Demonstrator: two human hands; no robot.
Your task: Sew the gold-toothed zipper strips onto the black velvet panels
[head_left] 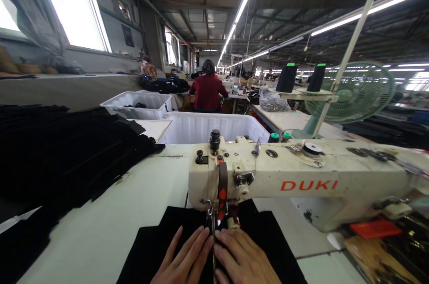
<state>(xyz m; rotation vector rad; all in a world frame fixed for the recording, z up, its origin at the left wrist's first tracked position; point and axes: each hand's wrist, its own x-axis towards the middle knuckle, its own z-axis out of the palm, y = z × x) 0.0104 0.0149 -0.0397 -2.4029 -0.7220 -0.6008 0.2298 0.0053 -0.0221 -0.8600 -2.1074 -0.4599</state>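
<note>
While the white table is being occupied by the DUKI sewing machine, the black fabric is being pressed flat by the left hand and right hand, fingers being held straight and close together, either side of the needle.

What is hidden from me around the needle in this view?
1. Head view: needle tip, hidden between left hand and right hand fingertips.
2. Head view: both wrists, cut off by the bottom edge.
3. Head view: stitching on the black fabric, too dark to see.
</note>
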